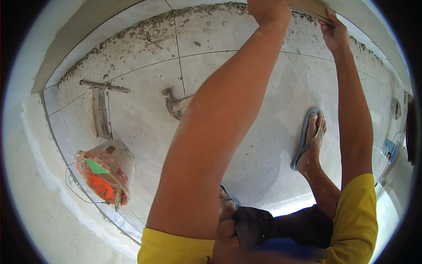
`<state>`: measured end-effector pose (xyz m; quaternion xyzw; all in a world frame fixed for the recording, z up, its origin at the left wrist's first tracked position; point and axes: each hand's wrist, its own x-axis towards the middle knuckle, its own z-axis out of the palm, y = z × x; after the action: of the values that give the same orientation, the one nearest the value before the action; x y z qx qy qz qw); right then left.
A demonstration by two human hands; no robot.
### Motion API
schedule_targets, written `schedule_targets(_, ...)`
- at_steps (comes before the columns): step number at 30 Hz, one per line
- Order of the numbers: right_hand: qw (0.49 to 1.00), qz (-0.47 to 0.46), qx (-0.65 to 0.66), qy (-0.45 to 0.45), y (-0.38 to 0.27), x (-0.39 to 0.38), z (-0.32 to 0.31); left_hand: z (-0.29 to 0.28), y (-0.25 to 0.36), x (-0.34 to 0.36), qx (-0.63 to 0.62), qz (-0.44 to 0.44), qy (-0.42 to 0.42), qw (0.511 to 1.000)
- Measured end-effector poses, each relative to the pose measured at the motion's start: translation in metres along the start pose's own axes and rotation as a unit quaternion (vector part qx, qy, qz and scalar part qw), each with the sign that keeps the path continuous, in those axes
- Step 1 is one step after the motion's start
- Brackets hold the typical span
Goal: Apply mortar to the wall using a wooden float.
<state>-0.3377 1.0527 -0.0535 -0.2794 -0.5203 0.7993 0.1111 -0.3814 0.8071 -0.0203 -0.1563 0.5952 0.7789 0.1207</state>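
At the top edge, a long flat brownish board [309, 9] lies against the base of the wall. My right hand [336, 34] grips its right end, thumb and fingers on either side of the edge. My left hand [270, 12] is beside the board's left part, cut off by the picture's top, so its fingers do not show. A hammer [170, 105] lies on the tiled floor left of my left arm, most of its handle hidden behind that arm.
On the left stand a dirty bucket [125, 158] with orange inside and a green piece, a mortar-stained board [102, 115] and a thin bar [105, 86]. Crumbled mortar [132, 37] lines the wall's foot. My sandalled foot [311, 132] rests on the tiles.
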Motion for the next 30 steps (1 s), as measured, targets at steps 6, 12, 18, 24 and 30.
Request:
schedule_targets(6,0.999,-0.005,-0.020,0.035,0.013,-0.050,0.081,-0.044,0.015,0.004,-0.102,-0.036,-0.009,0.994)
schedule_targets(12,1.000,0.009,0.015,-0.020,0.061,-0.084,0.200,-0.158,0.054,0.028,-0.097,0.058,0.037,0.993)
schedule_targets(18,0.999,0.026,0.024,-0.040,0.102,-0.113,0.286,-0.244,0.082,0.048,-0.117,0.082,0.137,0.980)
schedule_targets(24,0.994,0.075,0.032,-0.076,0.125,-0.141,0.362,-0.309,0.104,0.063,-0.135,0.112,0.204,0.963)
schedule_targets(30,0.991,0.101,0.020,-0.082,0.132,-0.145,0.383,-0.338,0.114,0.075,-0.099,0.119,0.240,0.958)
